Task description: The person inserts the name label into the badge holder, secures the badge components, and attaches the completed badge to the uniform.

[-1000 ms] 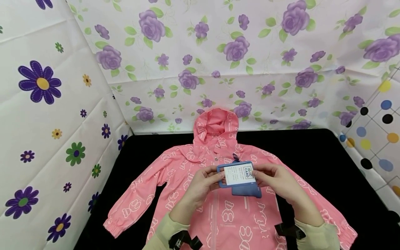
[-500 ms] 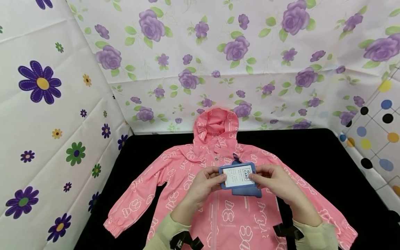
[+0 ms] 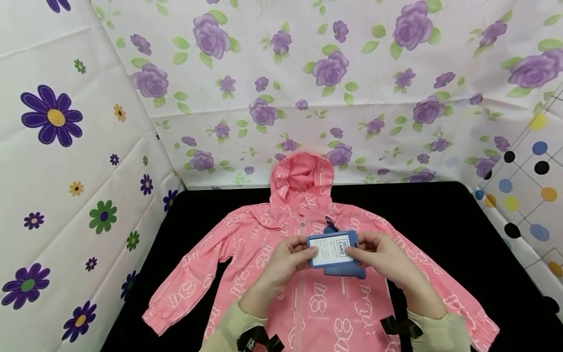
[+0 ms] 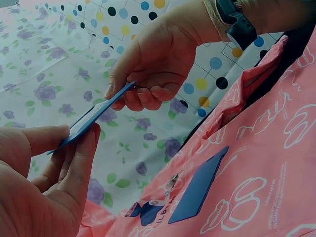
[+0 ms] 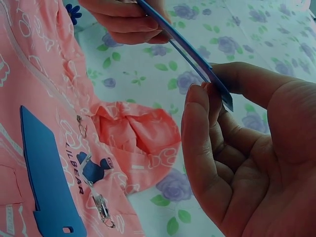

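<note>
A blue card holder (image 3: 355, 239) with a white card printed "ID/IC CARD" (image 3: 327, 250) is held level over the jacket between both hands. My left hand (image 3: 283, 259) pinches its left end, thumb on the card's face and fingers beneath. My right hand (image 3: 384, 254) pinches the right end, thumb on the card near the print. In the wrist views the holder (image 4: 91, 118) appears edge-on and tilted. Under it, a separate flat blue piece (image 5: 47, 173) with a slot at one end lies on the pink jacket (image 3: 246, 244).
The hooded jacket is spread on a black-covered table (image 3: 426, 205). A metal clip (image 5: 102, 210) lies on its chest beside a dark blue bear-shaped patch (image 5: 93, 169). Flower-print sheets (image 3: 264, 63) stand behind and at left, a dotted sheet (image 3: 523, 195) at right.
The white card has slid left within the blue holder, and the gap at its left end has closed. The right thumb has moved left with it. Both hands keep their grip.
</note>
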`<action>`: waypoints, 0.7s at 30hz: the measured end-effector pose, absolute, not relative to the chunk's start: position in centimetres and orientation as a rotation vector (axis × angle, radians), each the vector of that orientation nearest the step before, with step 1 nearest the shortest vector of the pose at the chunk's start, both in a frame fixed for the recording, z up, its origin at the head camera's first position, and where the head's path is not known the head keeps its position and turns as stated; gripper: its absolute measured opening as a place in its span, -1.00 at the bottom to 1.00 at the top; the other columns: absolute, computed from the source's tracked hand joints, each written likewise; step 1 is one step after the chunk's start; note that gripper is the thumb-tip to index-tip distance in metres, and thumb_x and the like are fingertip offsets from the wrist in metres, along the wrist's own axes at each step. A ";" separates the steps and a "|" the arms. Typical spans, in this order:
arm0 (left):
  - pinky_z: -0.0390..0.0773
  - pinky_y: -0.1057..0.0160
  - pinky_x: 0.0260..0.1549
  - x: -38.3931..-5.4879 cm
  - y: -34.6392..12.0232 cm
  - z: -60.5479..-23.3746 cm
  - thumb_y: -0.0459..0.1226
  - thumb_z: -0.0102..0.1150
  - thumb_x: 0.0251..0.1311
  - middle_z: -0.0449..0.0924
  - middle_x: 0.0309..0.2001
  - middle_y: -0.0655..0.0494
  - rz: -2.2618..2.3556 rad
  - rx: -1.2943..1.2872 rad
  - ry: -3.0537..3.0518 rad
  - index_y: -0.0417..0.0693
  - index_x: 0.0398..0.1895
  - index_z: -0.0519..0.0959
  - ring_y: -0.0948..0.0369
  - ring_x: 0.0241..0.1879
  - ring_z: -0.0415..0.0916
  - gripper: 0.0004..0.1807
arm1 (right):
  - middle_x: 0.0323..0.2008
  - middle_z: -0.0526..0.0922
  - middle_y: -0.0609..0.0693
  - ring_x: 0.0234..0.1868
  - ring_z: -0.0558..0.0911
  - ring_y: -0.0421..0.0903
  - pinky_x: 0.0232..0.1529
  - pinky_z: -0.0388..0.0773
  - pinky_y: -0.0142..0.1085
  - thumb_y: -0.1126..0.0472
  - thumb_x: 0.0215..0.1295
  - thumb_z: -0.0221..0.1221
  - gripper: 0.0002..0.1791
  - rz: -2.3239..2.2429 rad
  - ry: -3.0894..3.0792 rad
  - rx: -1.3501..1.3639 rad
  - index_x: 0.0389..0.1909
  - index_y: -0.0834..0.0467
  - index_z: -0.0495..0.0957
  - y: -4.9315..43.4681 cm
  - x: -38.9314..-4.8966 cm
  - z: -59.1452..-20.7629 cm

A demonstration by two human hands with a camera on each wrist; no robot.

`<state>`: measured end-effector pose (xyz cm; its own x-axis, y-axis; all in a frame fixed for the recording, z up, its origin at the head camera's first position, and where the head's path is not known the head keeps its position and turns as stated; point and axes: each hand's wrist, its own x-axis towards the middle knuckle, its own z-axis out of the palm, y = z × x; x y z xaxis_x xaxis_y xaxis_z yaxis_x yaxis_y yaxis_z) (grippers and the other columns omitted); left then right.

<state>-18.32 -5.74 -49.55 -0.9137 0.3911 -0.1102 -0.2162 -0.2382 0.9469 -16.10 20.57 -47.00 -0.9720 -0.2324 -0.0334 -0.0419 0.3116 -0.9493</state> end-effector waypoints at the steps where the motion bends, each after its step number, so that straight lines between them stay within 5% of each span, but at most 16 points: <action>1: 0.77 0.26 -0.17 -18.4 -5.8 -49.5 -0.43 0.31 0.39 0.72 -0.16 0.00 2.197 0.207 1.648 -0.44 0.08 0.58 0.20 -0.19 0.72 -0.71 | -0.32 0.70 0.11 -0.33 0.71 0.02 -0.28 0.76 -0.19 0.16 0.43 0.42 -0.70 -1.737 2.402 -0.258 -0.07 0.32 0.64 20.5 -16.2 -47.0; 13: 0.77 0.27 -0.17 -18.8 -6.7 -49.2 -0.39 0.34 0.39 0.72 -0.12 -0.05 2.247 0.135 1.697 -0.45 0.18 0.54 0.18 -0.18 0.74 -0.60 | -0.28 0.60 0.17 -0.26 0.72 0.20 -0.21 0.79 -0.11 -0.03 0.70 0.10 -0.50 -1.772 2.383 -0.114 0.19 0.36 0.59 21.9 -16.5 -46.7; 21: 0.77 0.26 -0.15 -19.2 -7.4 -48.9 -0.38 0.32 0.42 0.73 -0.09 -0.05 2.234 0.160 1.699 -0.46 0.22 0.52 0.18 -0.17 0.75 -0.58 | -0.22 0.67 0.17 -0.27 0.69 0.06 -0.27 0.76 -0.13 -0.03 0.58 0.26 -0.52 -1.586 2.522 -0.061 0.23 0.29 0.62 22.9 -17.7 -48.9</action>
<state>-19.18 -7.39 -48.93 -0.9396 0.3249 -0.1080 -0.1908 -0.2348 0.9531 -17.69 22.91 -48.90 -0.9861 -0.1199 -0.1148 0.0516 0.4360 -0.8985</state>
